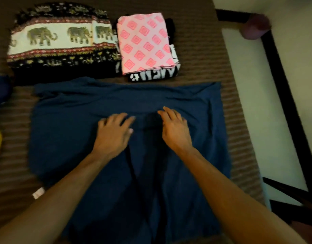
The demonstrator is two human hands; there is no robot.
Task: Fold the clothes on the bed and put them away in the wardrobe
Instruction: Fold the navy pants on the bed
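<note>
Garment: a dark blue garment (pixel 127 138) lies spread flat on the bed, long axis running 12 to 6 toward the person.
Left hand: the left hand (pixel 114 132) rests flat on the cloth, fingers loosely spread, gripping nothing.
Right hand: the right hand (pixel 175 128) rests likewise at 3 o'clock of the left, nothing grasped.
Key relation: both hands sit near the middle fold line; side edges lie at 9 and 3, equally reachable.
Done piles: elephant-print cloth (pixel 58 41) at 11, pink folded cloth (pixel 144 43) at 12.
Surface: brown striped bedcover (pixel 201 55), soft.
Room: pale floor (pixel 254 103) at 3.
</note>
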